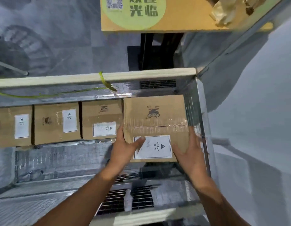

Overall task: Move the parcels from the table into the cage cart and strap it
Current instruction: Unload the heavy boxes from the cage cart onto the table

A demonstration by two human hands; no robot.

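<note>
Both forearms reach in over the near rail of the cage cart (202,101), above its wire-mesh floor (60,157). The left hand (123,149) grips the near left corner of a cardboard parcel (154,118), thumb laid across the top onto the white HEAVY label (157,149), the other fingers hidden down the left side. The right hand (188,154) clamps the near right corner, thumb on the top face and fingers together along the right side, close to the mesh wall. The parcel is inside the cart at its right end, taped seam uppermost; whether it rests on the floor cannot be told. Just to its left, three labelled parcels (56,123) stand in a row along the far side. A yellow-green strap (104,80) hangs over the far top rail and trails left inside. Beyond the cart, an orange table surface (182,17) carries a green round sticker (136,18) and a piece of crumpled paper (223,12).
</note>
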